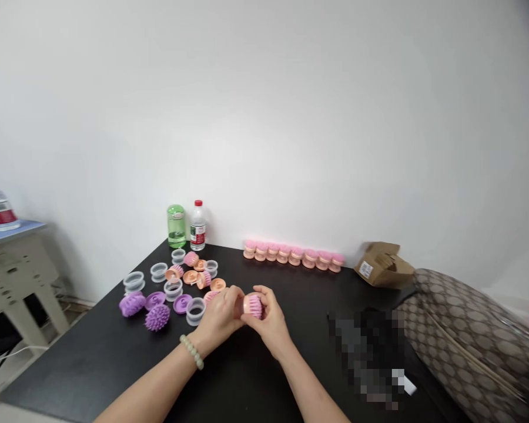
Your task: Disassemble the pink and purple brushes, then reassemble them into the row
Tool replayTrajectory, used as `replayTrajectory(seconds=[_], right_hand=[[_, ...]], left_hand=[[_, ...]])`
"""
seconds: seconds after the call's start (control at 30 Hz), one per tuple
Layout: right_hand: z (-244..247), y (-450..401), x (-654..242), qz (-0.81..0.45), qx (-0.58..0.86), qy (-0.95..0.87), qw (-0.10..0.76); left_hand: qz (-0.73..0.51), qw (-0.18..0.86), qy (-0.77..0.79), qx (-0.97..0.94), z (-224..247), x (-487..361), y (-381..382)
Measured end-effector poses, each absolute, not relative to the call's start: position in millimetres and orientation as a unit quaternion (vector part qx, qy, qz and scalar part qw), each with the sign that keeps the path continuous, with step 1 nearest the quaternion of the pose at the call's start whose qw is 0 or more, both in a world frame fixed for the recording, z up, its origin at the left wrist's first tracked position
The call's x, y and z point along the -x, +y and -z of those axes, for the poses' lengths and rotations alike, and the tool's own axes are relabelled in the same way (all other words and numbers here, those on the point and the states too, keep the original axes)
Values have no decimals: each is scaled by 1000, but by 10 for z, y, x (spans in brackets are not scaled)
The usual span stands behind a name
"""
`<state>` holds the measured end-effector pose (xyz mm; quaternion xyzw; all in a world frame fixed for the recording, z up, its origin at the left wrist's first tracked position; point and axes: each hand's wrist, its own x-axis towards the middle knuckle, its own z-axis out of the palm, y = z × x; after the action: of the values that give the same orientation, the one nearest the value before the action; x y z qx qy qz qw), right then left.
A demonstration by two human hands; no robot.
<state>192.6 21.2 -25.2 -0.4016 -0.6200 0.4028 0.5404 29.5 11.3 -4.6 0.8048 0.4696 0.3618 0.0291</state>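
- Pink brush [252,306] is sitting between both hands near the middle of the black table [92,370]; clock positions here are taken from the hands, with 12 toward the wall.
- Its bristles are pointing toward about 3 o'clock, and its stubby long axis is running roughly from 9 to 3, with the peach base on the left.
- Left hand [218,316] is closing around the peach base, with the fingers curled and pressed in.
- Right hand [270,322] is cupping the bristle end, with the fingers pressing toward the left hand; the exact finger placement cannot be confirmed.
- The opposed grip appears to be keeping base and bristles aligned on one axis.
- Bead bracelet [191,351] is encircling the left wrist.
- Clear rings [134,282], peach discs [191,277] and purple spiked heads [157,317] are lying loose at 9 to 11 o'clock, apparently kept within reach.
- Finished-looking pink brushes [293,254] are standing in a tidy row at 12 to 1 o'clock, seemingly set apart from the loose parts.
- Green bottle [176,226] and water bottle [198,226] are standing at 11 o'clock.
- Cardboard box [383,265] is sitting at 2 o'clock, and patterned bag [467,335] is lying at 3 o'clock.
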Motion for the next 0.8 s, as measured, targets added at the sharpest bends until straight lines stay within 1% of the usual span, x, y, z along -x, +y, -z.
replayTrajectory(seconds=[0.07,0.13,0.23,0.33,0.43,0.57,0.63,0.73,0.8], right_hand=[[244,203,-1957,-434,354,-632,535],[248,204,-1987,-456,330,-626,539],[283,234,-2023,-463,358,-601,545],[322,271,-2044,-464,392,-609,509],[331,268,-2041,-469,390,-627,484],[336,224,-1989,-489,362,-605,514],[360,212,-1955,-495,374,-576,532],[402,217,-1930,-488,405,-567,526],[417,230,-1940,-479,400,-574,530]], left_hand=[[-368,44,482,-794,25,-289,95],[-376,32,482,-791,23,-285,84],[-386,-7,470,-794,46,-284,82],[-394,-51,441,-804,76,-279,93],[-387,-82,420,-817,91,-266,100],[-379,-88,437,-811,71,-258,94],[-365,-91,435,-818,52,-264,85],[-339,-97,423,-835,34,-277,71],[-325,-94,425,-840,33,-280,65]])
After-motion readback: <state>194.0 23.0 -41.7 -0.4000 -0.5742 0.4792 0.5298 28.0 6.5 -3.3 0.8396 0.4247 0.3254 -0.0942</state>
